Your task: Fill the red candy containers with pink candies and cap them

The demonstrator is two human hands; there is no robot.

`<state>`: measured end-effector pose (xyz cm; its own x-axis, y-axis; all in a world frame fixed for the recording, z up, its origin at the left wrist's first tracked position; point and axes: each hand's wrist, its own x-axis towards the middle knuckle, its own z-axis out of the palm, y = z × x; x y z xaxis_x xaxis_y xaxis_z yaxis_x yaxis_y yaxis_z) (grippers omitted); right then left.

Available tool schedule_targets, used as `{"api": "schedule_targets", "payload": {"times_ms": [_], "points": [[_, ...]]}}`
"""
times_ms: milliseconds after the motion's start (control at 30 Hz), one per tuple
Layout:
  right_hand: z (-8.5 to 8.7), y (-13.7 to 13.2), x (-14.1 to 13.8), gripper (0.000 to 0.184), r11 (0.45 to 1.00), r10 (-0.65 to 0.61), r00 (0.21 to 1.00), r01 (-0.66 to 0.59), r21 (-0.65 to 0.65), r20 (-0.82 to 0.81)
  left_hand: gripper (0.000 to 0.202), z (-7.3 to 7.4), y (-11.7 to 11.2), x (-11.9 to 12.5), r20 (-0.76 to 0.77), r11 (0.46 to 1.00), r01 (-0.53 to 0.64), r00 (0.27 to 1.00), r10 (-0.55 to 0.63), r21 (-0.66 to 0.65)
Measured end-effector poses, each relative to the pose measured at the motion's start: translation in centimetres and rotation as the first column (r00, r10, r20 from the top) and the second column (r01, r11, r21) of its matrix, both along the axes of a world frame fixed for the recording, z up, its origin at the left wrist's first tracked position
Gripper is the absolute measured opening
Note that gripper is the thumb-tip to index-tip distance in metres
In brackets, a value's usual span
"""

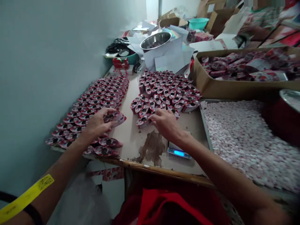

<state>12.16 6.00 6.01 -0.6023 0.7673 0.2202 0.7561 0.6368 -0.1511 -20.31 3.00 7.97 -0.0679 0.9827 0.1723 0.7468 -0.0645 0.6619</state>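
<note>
My left hand (pixel 99 122) is closed around a small red-and-white printed packet (pixel 118 119), at the inner edge of the left group. The packet has a pointed oval top. With fingers pinched, my right hand (pixel 167 123) grips the right end of another such packet (pixel 142 120), at the front of the middle group. Rows of upright packets (pixel 93 97) with dark round openings fill the table's left side. More upright packets (pixel 161 90) stand in the middle. Beneath my right wrist is a small digital scale (pixel 179 153) with a lit blue display, partly hidden.
On the right lies a metal tray (pixel 206 125) of pale small pieces (pixel 234 140), with a dark red round container (pixel 284 118) over it. Behind stands a cardboard box (pixel 201 81) of packets. A steel bowl (pixel 156 40) is at the back. Another person (pixel 260 25) sits at the far right.
</note>
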Motion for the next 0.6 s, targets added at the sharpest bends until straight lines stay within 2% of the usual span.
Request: {"api": "schedule_targets", "payload": {"times_ms": [100,200,267,333,433,500,600], "points": [[-2.0,1.2,-3.7,0.025,0.993,0.113,0.992,-0.114,0.008,0.057,0.045,-1.4,0.0,-1.7,-0.078,0.982,0.155,0.983,-0.164,-0.108],[-3.1,1.8,-4.9,0.028,0.992,0.123,0.980,-0.123,-0.012,0.154,0.035,-2.4,-0.8,-2.4,-0.144,0.941,0.268,0.943,-0.300,-0.208],[-3.0,1.7,-5.2,0.029,0.991,0.132,0.971,-0.129,-0.028,0.199,0.030,-2.7,-1.1,-3.1,-0.166,0.909,0.324,0.913,-0.373,-0.263],[-2.1,0.9,-5.6,0.028,0.988,0.156,0.961,-0.150,-0.045,0.228,0.028,-2.7,-1.2,-3.9,-0.168,0.879,0.376,0.885,-0.434,-0.293],[0.1,-1.7,-5.5,0.028,0.988,0.147,0.959,-0.132,-0.077,0.242,0.031,-3.1,-1.1,-4.9,-0.162,0.842,0.440,0.849,-0.504,-0.313],[1.7,-4.0,-4.4,0.030,0.994,0.063,0.965,-0.038,-0.102,0.255,0.037,-3.9,-0.9,-5.2,-0.163,0.830,0.469,0.832,-0.530,-0.302],[3.0,-6.6,-1.2,0.031,0.973,-0.149,0.935,0.196,-0.121,0.321,0.043,-5.4,-0.9,-4.9,-0.204,0.861,0.464,0.840,-0.503,-0.210]]}}
